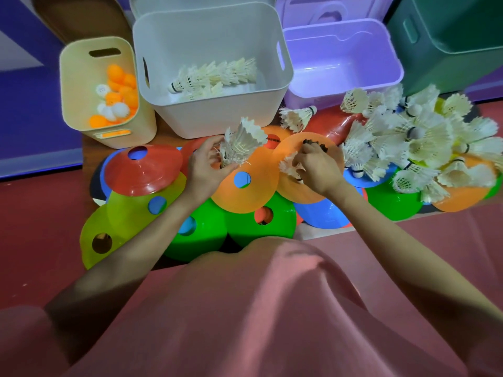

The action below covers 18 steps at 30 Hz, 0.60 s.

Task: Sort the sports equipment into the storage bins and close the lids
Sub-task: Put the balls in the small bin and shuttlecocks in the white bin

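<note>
Shuttlecocks (239, 144) nested in a stack sit pinched in my left hand (205, 165), just in front of the white bin (212, 115) that already has a row of them. My right hand (317, 165) grips one more shuttlecock (290, 165) over an orange disc cone (296, 186), beside the loose pile (408, 140).

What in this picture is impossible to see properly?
All from the head view:
- Dark green plastic bin: cut off by the top and right edges; its contents are out of sight.
- White feather shuttlecock under the right hand: mostly covered by the fingers.
- Small cream bin of orange and white table-tennis balls: the lower balls are buried.
- Table surface: hidden under the coloured plastic disc cones.
- Markings on the white balls: too small to read.
</note>
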Motion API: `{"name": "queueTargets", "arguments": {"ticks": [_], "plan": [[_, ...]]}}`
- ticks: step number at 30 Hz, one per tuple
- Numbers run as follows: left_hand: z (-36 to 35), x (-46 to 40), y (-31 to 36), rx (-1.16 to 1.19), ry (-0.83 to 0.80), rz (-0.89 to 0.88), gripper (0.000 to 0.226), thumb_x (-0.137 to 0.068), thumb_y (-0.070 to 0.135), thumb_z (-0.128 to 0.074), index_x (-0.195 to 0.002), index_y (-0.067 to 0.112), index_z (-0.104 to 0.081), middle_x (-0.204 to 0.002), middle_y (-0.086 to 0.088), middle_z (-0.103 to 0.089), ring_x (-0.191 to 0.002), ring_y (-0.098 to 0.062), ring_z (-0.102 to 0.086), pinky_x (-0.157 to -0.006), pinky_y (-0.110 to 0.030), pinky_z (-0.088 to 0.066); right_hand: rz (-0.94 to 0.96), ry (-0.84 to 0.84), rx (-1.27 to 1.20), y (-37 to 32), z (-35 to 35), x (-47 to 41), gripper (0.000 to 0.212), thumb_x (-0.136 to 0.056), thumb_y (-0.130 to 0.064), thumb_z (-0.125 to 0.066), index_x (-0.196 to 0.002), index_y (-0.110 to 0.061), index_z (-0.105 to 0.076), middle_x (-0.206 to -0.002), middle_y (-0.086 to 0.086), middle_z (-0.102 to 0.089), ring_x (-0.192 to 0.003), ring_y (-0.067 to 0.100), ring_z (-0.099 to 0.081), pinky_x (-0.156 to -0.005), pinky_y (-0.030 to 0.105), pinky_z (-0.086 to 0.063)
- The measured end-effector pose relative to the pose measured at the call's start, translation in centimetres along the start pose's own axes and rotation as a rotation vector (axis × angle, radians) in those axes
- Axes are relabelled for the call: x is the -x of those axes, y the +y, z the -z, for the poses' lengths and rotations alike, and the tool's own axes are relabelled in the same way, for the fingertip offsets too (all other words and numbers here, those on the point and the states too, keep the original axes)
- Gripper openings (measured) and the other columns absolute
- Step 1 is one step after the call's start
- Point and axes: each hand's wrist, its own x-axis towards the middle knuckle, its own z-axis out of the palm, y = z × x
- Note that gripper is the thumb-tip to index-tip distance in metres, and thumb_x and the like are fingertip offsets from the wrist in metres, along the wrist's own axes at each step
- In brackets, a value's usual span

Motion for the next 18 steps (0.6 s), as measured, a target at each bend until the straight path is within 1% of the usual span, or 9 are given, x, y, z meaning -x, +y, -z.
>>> {"name": "queueTargets", "arguments": {"ticks": [2,5,7,9,11,13,14,16,18], "plan": [[0.4,0.1,-0.2,0.002,-0.009,0.001,0.061,-0.068,0.009,-0.082,-0.123,0.005,-0.056,-0.107,0.0,-0.066,-0.092,-0.008,-0.065,-0.081,-0.023,-0.053,-0.013,-0.023,0.012,-0.1,-0.1,0.0,0.019,-0.085,-0.013,-0.064,-0.101,-0.003,-0.066,-0.109,0.015,-0.054,-0.108,0.032,-0.047,-0.067,0.039,-0.048],[0.7,0.4,-0.1,0.005,-0.013,0.012,0.062,-0.066,0.017,-0.08,-0.123,0.007,-0.056,-0.108,-0.001,-0.067,-0.094,-0.013,-0.066,-0.08,-0.026,-0.054,-0.048,-0.05,-0.009,-0.1,-0.4,-0.2,0.026,-0.083,-0.017,-0.069,-0.105,-0.004,-0.066,-0.112,0.014,-0.055,-0.112,0.032,-0.047,-0.069,0.041,-0.049],[0.8,0.5,0.0,0.005,-0.017,0.014,0.063,-0.065,0.019,-0.079,-0.123,0.007,-0.056,-0.108,-0.001,-0.067,-0.095,-0.015,-0.067,-0.08,-0.028,-0.054,-0.044,-0.055,0.002,-0.2,-0.4,-0.2,0.02,-0.084,-0.016,-0.067,-0.099,-0.002,-0.067,-0.107,0.015,-0.056,-0.108,0.032,-0.048,-0.067,0.04,-0.05],[0.9,0.5,0.0,0.002,-0.02,0.015,0.063,-0.066,0.018,-0.079,-0.123,0.007,-0.056,-0.108,-0.001,-0.066,-0.094,-0.014,-0.066,-0.081,-0.026,-0.054,-0.041,-0.023,0.011,-0.3,-0.3,-0.3,0.012,-0.085,-0.011,-0.061,-0.087,0.0,-0.067,-0.098,0.016,-0.058,-0.098,0.033,-0.051,-0.064,0.041,-0.049],[1.2,0.4,0.1,-0.001,-0.02,0.013,0.061,-0.067,0.014,-0.08,-0.123,0.009,-0.056,-0.109,0.0,-0.066,-0.092,-0.006,-0.065,-0.081,-0.022,-0.052,-0.086,0.078,-0.029,-0.3,0.4,-0.3,0.013,-0.085,-0.009,-0.056,-0.077,-0.001,-0.063,-0.087,0.014,-0.059,-0.087,0.032,-0.053,-0.059,0.042,-0.049],[1.5,0.2,0.4,-0.01,-0.02,0.0,0.059,-0.068,0.011,-0.08,-0.122,0.011,-0.056,-0.108,-0.001,-0.066,-0.09,0.001,-0.064,-0.081,-0.019,-0.052,-0.13,0.252,-0.153,-0.5,1.8,-0.3,0.014,-0.087,-0.013,-0.055,-0.078,-0.006,-0.061,-0.081,0.009,-0.059,-0.08,0.028,-0.054,-0.06,0.04,-0.047],[1.6,0.0,0.4,-0.014,-0.02,-0.008,0.059,-0.068,0.011,-0.08,-0.122,0.01,-0.056,-0.107,-0.002,-0.066,-0.089,0.002,-0.064,-0.08,-0.019,-0.052,-0.131,0.346,-0.246,-0.8,2.8,-0.2,0.013,-0.088,-0.015,-0.055,-0.079,-0.008,-0.061,-0.081,0.007,-0.058,-0.077,0.025,-0.053,-0.061,0.037,-0.045],[1.8,-0.3,0.6,-0.019,-0.021,-0.021,0.06,-0.067,0.014,-0.079,-0.122,0.007,-0.056,-0.104,-0.005,-0.068,-0.09,-0.001,-0.065,-0.081,-0.021,-0.053,-0.111,0.524,-0.436,-1.8,5.0,-0.1,0.014,-0.092,-0.019,-0.055,-0.083,-0.008,-0.059,-0.081,0.003,-0.058,-0.072,0.016,-0.05,-0.063,0.028,-0.04],[2.1,-0.6,0.7,-0.025,-0.024,-0.035,0.06,-0.068,0.015,-0.079,-0.123,0.008,-0.056,-0.106,-0.005,-0.068,-0.095,-0.011,-0.066,-0.083,-0.023,-0.053,-0.092,0.673,-0.588,-3.2,7.1,-0.2,0.015,-0.093,-0.02,-0.057,-0.086,-0.007,-0.06,-0.079,-0.004,-0.057,-0.067,0.002,-0.048,-0.062,0.014,-0.036]]}}
